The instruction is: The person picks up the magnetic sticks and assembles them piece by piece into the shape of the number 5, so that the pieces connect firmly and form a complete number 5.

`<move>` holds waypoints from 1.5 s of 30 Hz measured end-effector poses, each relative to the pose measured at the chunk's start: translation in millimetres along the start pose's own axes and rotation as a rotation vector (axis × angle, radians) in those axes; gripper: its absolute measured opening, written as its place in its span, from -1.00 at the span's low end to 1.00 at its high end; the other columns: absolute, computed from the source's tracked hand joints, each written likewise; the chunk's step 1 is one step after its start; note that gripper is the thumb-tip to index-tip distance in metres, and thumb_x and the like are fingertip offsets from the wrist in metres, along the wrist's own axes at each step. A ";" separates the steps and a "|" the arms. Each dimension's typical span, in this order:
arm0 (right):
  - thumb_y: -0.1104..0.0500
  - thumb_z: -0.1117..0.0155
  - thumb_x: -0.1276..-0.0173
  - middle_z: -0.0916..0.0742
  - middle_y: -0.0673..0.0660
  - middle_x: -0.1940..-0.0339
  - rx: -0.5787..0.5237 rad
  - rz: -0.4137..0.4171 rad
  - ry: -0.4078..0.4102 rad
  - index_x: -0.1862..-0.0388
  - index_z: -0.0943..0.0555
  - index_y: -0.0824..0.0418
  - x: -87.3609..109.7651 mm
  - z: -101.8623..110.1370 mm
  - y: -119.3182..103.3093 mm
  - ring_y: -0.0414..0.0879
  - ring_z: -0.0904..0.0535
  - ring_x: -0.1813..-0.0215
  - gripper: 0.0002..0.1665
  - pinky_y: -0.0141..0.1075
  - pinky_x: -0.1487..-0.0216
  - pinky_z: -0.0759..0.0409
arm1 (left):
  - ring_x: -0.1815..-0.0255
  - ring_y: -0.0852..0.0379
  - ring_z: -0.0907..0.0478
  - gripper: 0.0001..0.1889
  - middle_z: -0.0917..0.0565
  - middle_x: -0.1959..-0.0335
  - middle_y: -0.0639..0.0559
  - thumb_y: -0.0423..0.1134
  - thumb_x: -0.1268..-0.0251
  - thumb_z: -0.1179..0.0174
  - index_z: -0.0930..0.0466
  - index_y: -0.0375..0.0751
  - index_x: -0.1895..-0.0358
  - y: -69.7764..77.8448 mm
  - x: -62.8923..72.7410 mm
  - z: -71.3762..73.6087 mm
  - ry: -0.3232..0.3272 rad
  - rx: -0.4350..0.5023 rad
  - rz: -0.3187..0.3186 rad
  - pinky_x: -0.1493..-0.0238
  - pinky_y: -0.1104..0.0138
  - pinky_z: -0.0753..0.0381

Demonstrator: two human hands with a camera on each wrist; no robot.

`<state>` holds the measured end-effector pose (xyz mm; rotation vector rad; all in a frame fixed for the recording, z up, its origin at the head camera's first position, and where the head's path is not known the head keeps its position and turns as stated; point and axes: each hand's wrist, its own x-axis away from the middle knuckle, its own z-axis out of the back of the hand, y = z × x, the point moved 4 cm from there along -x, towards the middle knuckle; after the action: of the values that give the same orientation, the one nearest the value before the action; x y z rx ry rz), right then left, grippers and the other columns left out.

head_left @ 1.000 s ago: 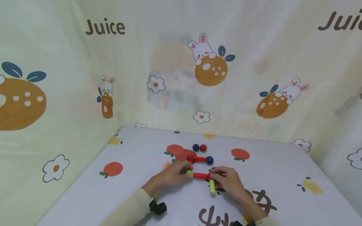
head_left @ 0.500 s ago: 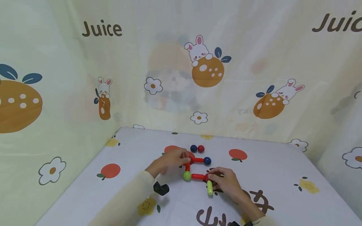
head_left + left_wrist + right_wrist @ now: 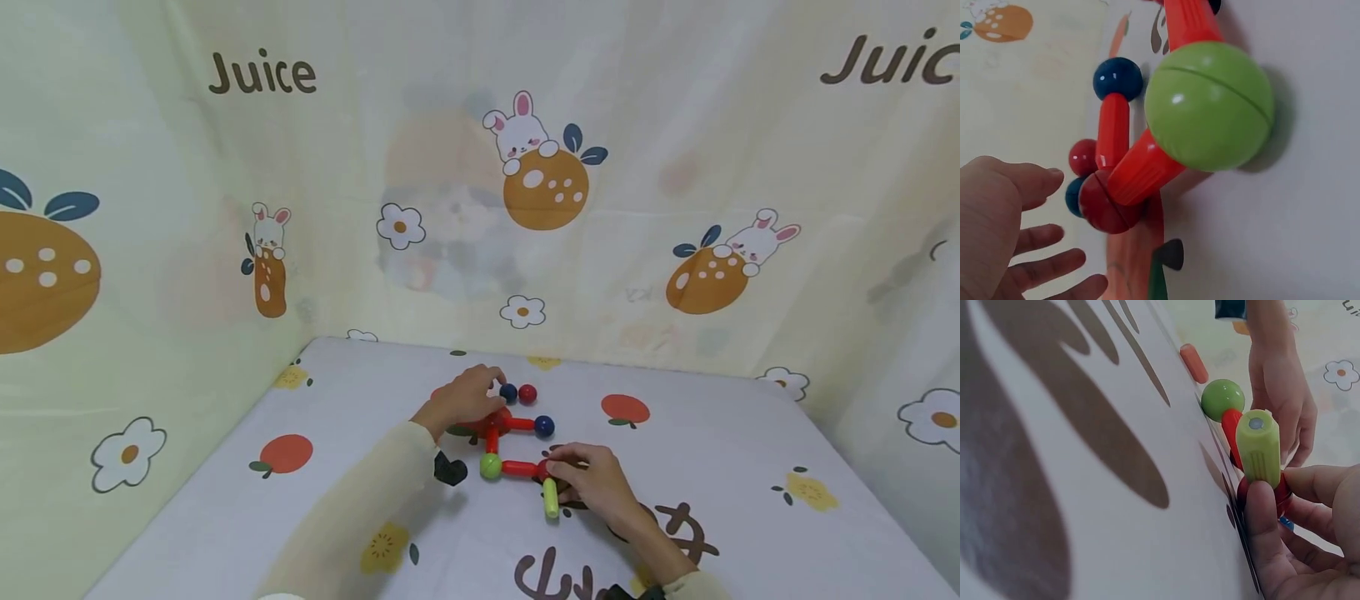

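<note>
Magnetic rods and balls form a chain on the table. It runs from a blue ball (image 3: 543, 427) along a red rod (image 3: 1113, 131) to a red ball (image 3: 1109, 203), then by a second red rod to a green ball (image 3: 491, 466). A third red rod (image 3: 519, 468) joins that to another red ball (image 3: 543, 470), which bears a yellow-green rod (image 3: 551, 498). My right hand (image 3: 596, 479) pinches this last ball between thumb and fingers. My left hand (image 3: 463, 396), fingers spread and holding nothing, reaches beside a loose blue ball (image 3: 509, 392) behind the chain.
A loose red ball (image 3: 528, 394) sits right of the loose blue one. An orange rod (image 3: 1194, 362) lies beyond the green ball in the right wrist view. Printed cloth covers the table (image 3: 720, 442), with a cloth wall (image 3: 337, 167) behind.
My left hand has left the green ball and moved away from me, past the corner red ball, to the loose blue ball. My right hand keeps its pinch on the near red ball.
</note>
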<state>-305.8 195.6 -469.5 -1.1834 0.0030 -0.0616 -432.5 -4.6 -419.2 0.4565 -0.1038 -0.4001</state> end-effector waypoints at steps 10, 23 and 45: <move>0.25 -0.39 -0.37 -0.76 0.11 0.28 -0.020 0.015 -0.032 0.05 -0.76 0.25 -1.0 -3.2 -2.2 -0.04 -0.67 0.44 -0.80 -0.25 0.37 -0.72 | -0.27 0.04 -0.43 -0.49 -0.48 -0.37 0.02 -0.13 -0.48 -0.21 -0.43 0.10 -0.46 5.4 -16.1 -7.6 -0.058 -0.041 -0.033 -0.34 0.05 -0.49; 0.25 -0.36 -0.40 -0.74 0.15 0.19 -0.020 0.041 -0.089 0.01 -0.74 0.28 -0.4 -4.2 -6.0 -0.06 -0.68 0.43 -0.77 -0.27 0.37 -0.72 | -0.19 0.07 -0.47 -0.57 -0.57 -0.28 0.06 -0.14 -0.50 -0.19 -0.51 0.07 -0.38 9.6 -20.4 -11.1 -0.070 -0.104 0.009 -0.35 0.07 -0.48; 0.24 -0.35 -0.41 -0.73 0.16 0.16 -0.010 0.034 -0.080 0.03 -0.72 0.26 -0.6 -0.5 2.1 -0.06 -0.68 0.40 -0.80 -0.28 0.37 -0.72 | -0.06 0.08 -0.49 -0.58 -0.61 -0.17 0.02 -0.17 -0.47 -0.23 -0.49 -0.03 -0.33 4.1 -29.3 -17.7 -0.018 -0.044 0.013 -0.22 0.13 -0.59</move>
<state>-306.3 195.9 -471.7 -1.1948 -0.0471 0.0157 -454.6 17.7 -433.5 0.4088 -0.1156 -0.3928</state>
